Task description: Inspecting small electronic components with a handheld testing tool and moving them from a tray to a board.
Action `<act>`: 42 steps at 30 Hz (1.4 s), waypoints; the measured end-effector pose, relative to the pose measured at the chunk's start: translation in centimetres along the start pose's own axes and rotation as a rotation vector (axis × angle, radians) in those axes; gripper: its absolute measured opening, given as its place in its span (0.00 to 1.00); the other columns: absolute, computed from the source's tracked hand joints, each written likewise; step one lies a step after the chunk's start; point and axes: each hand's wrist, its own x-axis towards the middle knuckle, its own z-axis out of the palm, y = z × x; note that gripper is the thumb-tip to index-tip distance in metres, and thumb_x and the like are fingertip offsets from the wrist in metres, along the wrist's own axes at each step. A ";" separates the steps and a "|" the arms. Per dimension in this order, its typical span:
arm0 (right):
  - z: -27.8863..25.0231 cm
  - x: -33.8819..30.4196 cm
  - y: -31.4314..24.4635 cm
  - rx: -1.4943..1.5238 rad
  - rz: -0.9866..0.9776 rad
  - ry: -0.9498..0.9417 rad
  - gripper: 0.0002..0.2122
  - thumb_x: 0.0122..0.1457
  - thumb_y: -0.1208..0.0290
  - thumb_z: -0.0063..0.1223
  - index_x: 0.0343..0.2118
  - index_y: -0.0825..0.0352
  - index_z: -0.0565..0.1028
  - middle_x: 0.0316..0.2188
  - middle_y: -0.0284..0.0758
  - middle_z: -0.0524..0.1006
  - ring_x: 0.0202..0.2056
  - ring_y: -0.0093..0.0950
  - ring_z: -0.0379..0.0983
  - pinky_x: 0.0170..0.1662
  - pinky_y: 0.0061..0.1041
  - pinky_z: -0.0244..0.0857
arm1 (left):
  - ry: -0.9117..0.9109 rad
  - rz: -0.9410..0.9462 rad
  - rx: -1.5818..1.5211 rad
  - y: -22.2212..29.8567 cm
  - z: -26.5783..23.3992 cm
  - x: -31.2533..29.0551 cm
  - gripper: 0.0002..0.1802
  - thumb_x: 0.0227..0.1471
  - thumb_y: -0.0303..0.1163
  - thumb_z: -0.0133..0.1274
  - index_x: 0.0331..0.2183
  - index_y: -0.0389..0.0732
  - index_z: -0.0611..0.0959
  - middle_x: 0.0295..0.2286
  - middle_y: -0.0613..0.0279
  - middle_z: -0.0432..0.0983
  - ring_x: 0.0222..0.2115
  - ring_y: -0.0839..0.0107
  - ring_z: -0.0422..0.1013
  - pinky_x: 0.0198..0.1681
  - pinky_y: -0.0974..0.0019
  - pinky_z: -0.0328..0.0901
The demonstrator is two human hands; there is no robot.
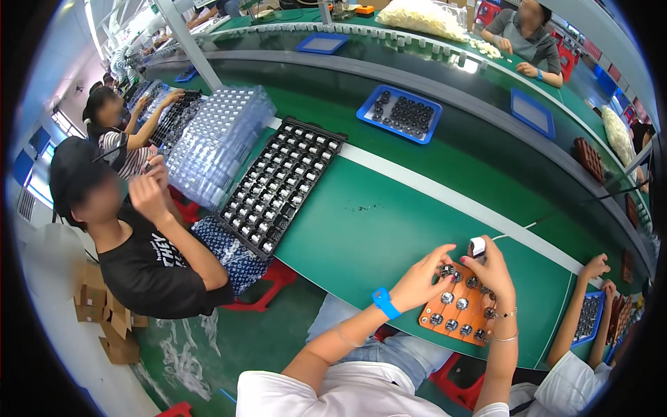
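Observation:
An orange-brown board (pixel 450 326) lies at the table's near edge, carrying several small round black-and-silver parts (pixel 462 304) in rows. My left hand (pixel 422 279), with a blue band at the wrist, is at the board's far left corner. Its fingers and thumb close around one small round part (pixel 447 270) there. Over the far right of the board, my right hand (pixel 493 270) grips a small white handheld piece (pixel 476 247). A thin white cord (pixel 513 233) runs from near this hand toward the far side. My right hand partly covers the parts beneath it.
To the left stands a black tray (pixel 281 184) of white-and-black parts, beside stacked clear trays (pixel 219 132). A blue tray (pixel 424 135) of dark parts sits on the green conveyor. Co-workers sit left (pixel 139 243), far right and near right, where a hand (pixel 596 267) shows.

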 end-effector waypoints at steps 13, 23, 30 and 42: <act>1.4 -7.9 -1.3 0.819 0.035 0.241 0.19 0.48 0.84 0.60 0.44 0.72 0.70 0.41 0.32 0.69 0.45 0.22 0.67 0.48 0.23 0.62 | -0.168 0.106 -0.003 2.8 2.6 0.5 0.33 0.49 0.21 0.54 0.56 0.36 0.62 0.46 0.51 0.74 0.45 0.65 0.73 0.44 0.65 0.70; 1.2 -10.0 -0.2 0.623 0.062 0.412 0.21 0.48 0.78 0.64 0.45 0.70 0.70 0.40 0.36 0.76 0.43 0.27 0.73 0.48 0.26 0.67 | -0.238 0.050 0.054 3.0 3.6 0.7 0.34 0.46 0.22 0.60 0.54 0.39 0.66 0.41 0.53 0.75 0.42 0.63 0.74 0.44 0.62 0.70; 0.3 -13.9 2.0 0.799 0.037 0.685 0.21 0.51 0.75 0.63 0.47 0.70 0.67 0.42 0.40 0.75 0.43 0.28 0.73 0.45 0.25 0.69 | -0.365 0.318 0.533 0.6 7.0 -0.3 0.31 0.44 0.28 0.59 0.52 0.41 0.71 0.42 0.62 0.76 0.41 0.61 0.67 0.46 0.59 0.59; 0.9 -14.5 -0.3 0.342 0.158 0.371 0.19 0.51 0.88 0.52 0.48 0.72 0.69 0.47 0.39 0.72 0.49 0.27 0.70 0.49 0.24 0.68 | -0.289 0.443 0.588 0.6 5.0 -0.3 0.30 0.44 0.29 0.61 0.51 0.41 0.72 0.33 0.60 0.75 0.36 0.62 0.70 0.43 0.60 0.60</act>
